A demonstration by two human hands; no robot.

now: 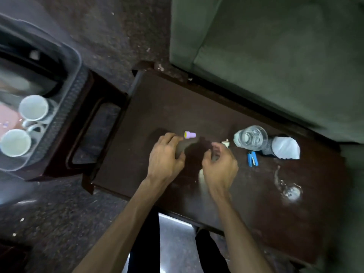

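My left hand (167,154) rests on the dark wooden table (177,107) with its fingers spread. Its fingertips lie just left of a small purple piece with a yellow end (190,134), close to it but apart. My right hand (220,164) hovers beside it, blurred by motion. Its fingers are loosely curled and I see nothing between them and the thumb. A small white piece (225,143) lies just past its fingertips. A dark patch (197,150) sits between my hands; I cannot tell whether it is a shadow or an object.
A glass of water (251,137) stands right of my hands, with white paper on a dark holder (285,147) beyond it. A blue stapler (253,159) and spilled water (291,191) lie on the right. A tray (65,119) with two white cups sits to the left; a green sofa (275,56) borders the far side.
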